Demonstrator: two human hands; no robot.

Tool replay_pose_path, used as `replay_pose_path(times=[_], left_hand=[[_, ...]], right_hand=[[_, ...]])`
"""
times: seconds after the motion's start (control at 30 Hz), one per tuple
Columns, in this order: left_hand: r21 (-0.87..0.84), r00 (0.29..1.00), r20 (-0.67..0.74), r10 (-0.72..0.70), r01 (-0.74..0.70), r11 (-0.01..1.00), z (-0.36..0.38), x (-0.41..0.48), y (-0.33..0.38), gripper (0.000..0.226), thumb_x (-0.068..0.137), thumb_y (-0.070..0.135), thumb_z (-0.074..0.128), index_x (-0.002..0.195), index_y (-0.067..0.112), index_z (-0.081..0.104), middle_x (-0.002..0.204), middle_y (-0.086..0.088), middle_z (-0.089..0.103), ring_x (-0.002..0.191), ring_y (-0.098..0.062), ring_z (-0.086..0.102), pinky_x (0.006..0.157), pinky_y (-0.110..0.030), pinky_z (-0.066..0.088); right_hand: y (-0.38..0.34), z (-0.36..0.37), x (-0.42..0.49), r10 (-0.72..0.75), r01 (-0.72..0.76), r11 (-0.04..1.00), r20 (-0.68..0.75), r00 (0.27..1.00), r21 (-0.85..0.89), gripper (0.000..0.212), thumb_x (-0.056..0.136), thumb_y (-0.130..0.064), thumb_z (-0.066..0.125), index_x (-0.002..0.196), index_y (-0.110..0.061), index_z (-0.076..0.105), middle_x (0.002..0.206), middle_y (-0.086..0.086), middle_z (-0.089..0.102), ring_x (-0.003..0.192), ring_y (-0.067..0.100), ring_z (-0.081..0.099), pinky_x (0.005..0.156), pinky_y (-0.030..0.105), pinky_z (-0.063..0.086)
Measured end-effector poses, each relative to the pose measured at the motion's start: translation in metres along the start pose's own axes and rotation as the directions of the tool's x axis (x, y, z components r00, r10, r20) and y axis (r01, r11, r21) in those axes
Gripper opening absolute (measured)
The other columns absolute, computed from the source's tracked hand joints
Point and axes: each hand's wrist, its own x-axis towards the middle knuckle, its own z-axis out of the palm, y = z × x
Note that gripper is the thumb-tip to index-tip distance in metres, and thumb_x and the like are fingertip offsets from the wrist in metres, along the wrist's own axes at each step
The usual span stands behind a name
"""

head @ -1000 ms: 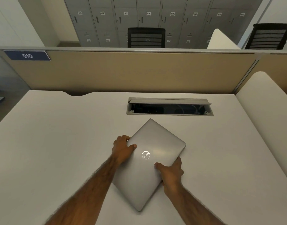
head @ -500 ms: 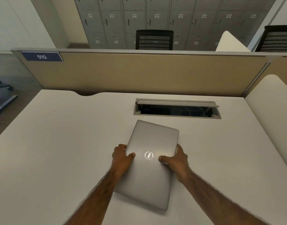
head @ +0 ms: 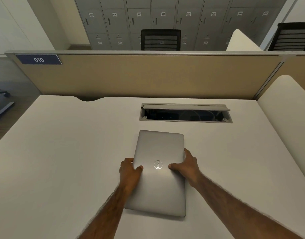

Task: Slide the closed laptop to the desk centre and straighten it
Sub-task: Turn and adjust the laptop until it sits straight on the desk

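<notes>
A closed silver laptop [head: 159,149] with a round logo on its lid lies flat on the white desk [head: 62,161], near the middle. Its short edges face me and the partition, and its sides run almost straight away from me. My left hand [head: 130,169] grips its left edge with the thumb on the lid. My right hand [head: 187,165] grips the right edge, thumb resting on the lid beside the logo. Both forearms reach in from the bottom of the view.
An open cable hatch [head: 185,112] is cut into the desk just beyond the laptop. A tan partition [head: 148,76] with a "010" label [head: 38,59] closes the far side. A white divider [head: 286,104] bounds the right. Black chairs and grey lockers stand behind.
The laptop has turned counter-clockwise from a diagonal lie to nearly square with the desk, both hands staying on its edges. The camera has tilted and shifted slightly.
</notes>
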Motion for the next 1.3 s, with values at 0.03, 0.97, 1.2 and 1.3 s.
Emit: replay_pose_path(times=[0.03,0.97,1.2,1.3], left_hand=[[-0.004,1.000,0.004,-0.007,0.007,1.000,0.000,0.000,-0.001,0.043,0.082,0.024,0.071,0.121,0.015,0.054,0.121,-0.008,0.056,0.114,-0.031,0.057,0.101,-0.048,0.050],[0.040,0.995,0.048,-0.082,0.080,0.996,-0.007,-0.008,0.014,0.060,0.082,0.023,0.070,0.139,0.018,0.054,0.129,-0.014,0.059,0.116,-0.036,0.060,0.103,-0.045,0.050],[-0.105,0.987,-0.022,-0.156,0.153,0.983,-0.001,-0.028,0.007,0.062,0.077,0.026,0.067,0.137,0.019,0.051,0.129,-0.013,0.056,0.121,-0.037,0.056,0.103,-0.051,0.050],[-0.208,0.976,-0.059,-0.209,0.193,0.959,0.000,-0.045,0.013,0.065,0.079,0.028,0.068,0.140,0.019,0.048,0.133,-0.012,0.051,0.126,-0.037,0.052,0.104,-0.052,0.049]], right_hand=[[-0.001,0.000,0.000,-0.005,0.005,1.000,-0.009,1.000,-0.011,0.104,0.037,-0.048,0.088,0.134,-0.037,0.052,0.125,0.007,0.058,0.111,0.030,0.064,0.097,0.047,0.059],[0.002,0.014,0.011,0.079,-0.084,0.996,-0.137,0.987,-0.030,0.069,0.037,-0.058,0.077,0.097,-0.025,0.071,0.110,0.005,0.071,0.099,0.029,0.069,0.088,0.045,0.061],[-0.004,0.013,0.015,-0.002,0.001,1.000,-0.110,0.994,-0.004,0.056,0.045,-0.057,0.082,0.093,-0.027,0.075,0.105,0.002,0.075,0.089,0.024,0.074,0.083,0.046,0.064],[-0.018,0.011,0.010,-0.059,0.057,0.998,-0.076,0.995,-0.025,0.056,0.047,-0.055,0.081,0.094,-0.025,0.078,0.095,-0.004,0.079,0.084,0.021,0.076,0.081,0.045,0.065]])
